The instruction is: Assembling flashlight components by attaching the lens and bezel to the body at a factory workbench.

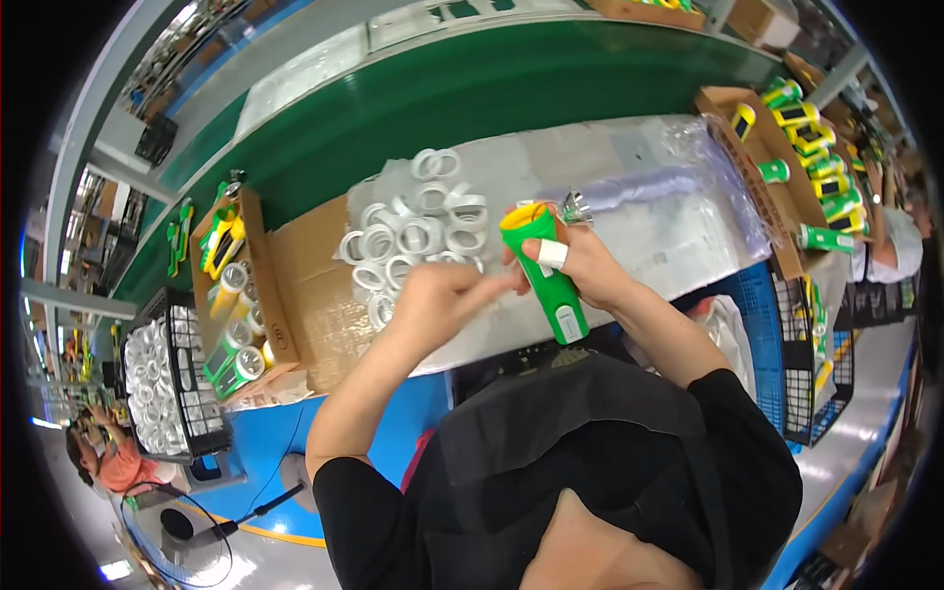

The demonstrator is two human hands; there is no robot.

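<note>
My right hand (590, 264) grips a green torch body (547, 275), held upright over the workbench, with white tape around one finger. A small silver reflector (573, 207) hangs on wires at the torch's open top. My left hand (438, 298) is beside the torch with its fingers pinched together, the fingertips touching the torch's side; I cannot tell whether they hold a small part. A pile of white plastic rings (418, 236) lies on grey sheeting just beyond my left hand.
A cardboard tray (270, 285) of finished torches stands at the left, and another cardboard box (787, 187) of green torches at the right. A black crate (172, 388) holds clear lenses. A green conveyor (472, 88) runs behind. Other workers sit at far left and far right.
</note>
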